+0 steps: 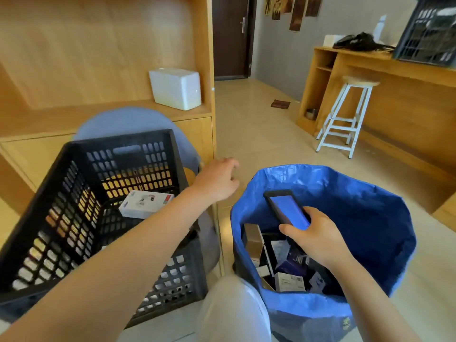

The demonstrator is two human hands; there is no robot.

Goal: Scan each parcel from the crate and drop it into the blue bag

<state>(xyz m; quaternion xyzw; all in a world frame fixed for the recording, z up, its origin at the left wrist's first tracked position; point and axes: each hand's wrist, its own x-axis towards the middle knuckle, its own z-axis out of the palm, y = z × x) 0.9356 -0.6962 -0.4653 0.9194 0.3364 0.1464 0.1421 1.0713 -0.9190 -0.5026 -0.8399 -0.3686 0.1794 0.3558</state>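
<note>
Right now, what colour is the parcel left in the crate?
White, with a red end panel: the parcel lies in the black crate, seen in the head view.

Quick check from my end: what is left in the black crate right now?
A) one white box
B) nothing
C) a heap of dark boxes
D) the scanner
A: a single white box lies on the floor of the black crate; the dark boxes are in the blue bag, and the right hand holds the scanner over the bag.
</note>
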